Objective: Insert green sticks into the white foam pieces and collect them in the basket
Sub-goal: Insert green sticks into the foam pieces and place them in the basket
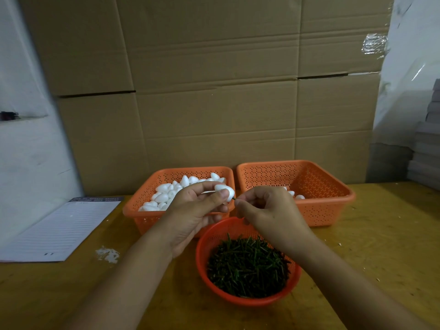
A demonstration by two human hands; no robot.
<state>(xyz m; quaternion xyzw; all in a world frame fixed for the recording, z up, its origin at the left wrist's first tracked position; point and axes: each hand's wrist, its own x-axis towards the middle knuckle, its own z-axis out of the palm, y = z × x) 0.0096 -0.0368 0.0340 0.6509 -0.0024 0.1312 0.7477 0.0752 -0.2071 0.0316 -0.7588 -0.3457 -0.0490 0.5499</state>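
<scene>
My left hand [197, 208] pinches a white egg-shaped foam piece [226, 190] between thumb and fingers, above the baskets. My right hand [264, 210] pinches a short green stick [234, 199] whose tip touches the foam piece's lower end. A round red bowl [202, 248] full of green sticks [247, 265] sits below my hands. The left orange basket [142, 210] holds many plain foam pieces [166, 191]. The right orange basket [328, 198] holds a few foam pieces [296, 195], partly hidden behind my right hand.
A lined paper pad [57, 229] lies at the left on the wooden table [369, 246]. White foam crumbs [107, 254] lie beside it. Cardboard boxes [214, 91] form a wall behind the baskets. Stacked grey sheets [426, 151] stand at the far right.
</scene>
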